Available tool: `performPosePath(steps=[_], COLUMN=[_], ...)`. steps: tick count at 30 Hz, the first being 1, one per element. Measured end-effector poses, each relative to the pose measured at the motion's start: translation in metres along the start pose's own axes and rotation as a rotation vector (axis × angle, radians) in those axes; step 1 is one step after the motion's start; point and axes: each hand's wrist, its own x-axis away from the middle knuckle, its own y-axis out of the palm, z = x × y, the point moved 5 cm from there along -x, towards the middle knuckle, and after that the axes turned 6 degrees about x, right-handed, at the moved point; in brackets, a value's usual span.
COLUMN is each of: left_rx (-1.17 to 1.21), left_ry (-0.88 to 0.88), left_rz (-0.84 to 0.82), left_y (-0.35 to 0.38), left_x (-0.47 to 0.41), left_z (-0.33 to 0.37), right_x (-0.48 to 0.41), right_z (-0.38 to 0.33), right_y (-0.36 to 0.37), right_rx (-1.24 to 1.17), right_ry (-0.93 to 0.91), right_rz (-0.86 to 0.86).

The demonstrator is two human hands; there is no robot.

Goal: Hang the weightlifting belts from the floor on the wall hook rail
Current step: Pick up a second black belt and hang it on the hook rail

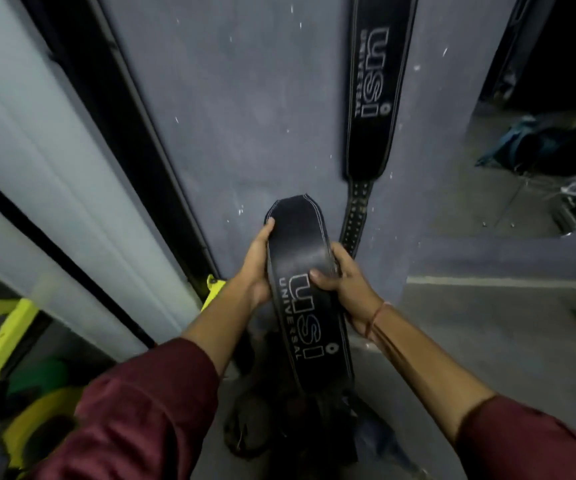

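Left hand (257, 268) and right hand (345, 282) grasp a black "USI UNIVERSAL" belt (305, 306); a second identical belt (373, 98) hangs far right on the grey wall (227, 116).

The room is dim and bluish, with soft, even light and no hard shadows. The pale panels (37, 140) at the left of the frame are brightest and smeared by motion blur. The upper right corner falls to near black. Straight lines bow toward the edges from the wide lens. Fine grain softens the grey wall (245, 98) at centre; the lower edge is murky.
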Motion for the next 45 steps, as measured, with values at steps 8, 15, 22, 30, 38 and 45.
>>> performPosePath(steps=[8, 15, 22, 30, 38, 45], left_rx=[-0.005, -0.256, -0.239, -0.148, -0.199, -0.178], left_ry=[0.295, 0.622, 1.019, 1.139, 1.074, 0.998], left_rz=[-0.162, -0.195, -0.117, -0.156, -0.302, -0.281], left_y=[0.074, 0.113, 0.125, 0.144, 0.153, 0.159], left_x=[0.06, 0.107, 0.152, 0.174, 0.166, 0.157], left_z=[0.09, 0.154, 0.198, 0.232, 0.215, 0.195], right_x=[0.02, 0.028, 0.047, 0.053, 0.049, 0.051], right_z=[-0.104, -0.183, -0.237, -0.096, -0.252, -0.208], right_y=[0.004, 0.031, 0.066, 0.041, 0.063, 0.043], right_rx=[0.096, 0.084, 0.074, 0.195, 0.011, 0.128], right_ry=[-0.145, -0.451, -0.611, -0.267, -0.613, -0.581], right_rz=[0.105, 0.208, 0.176, 0.16, 0.291, 0.287])
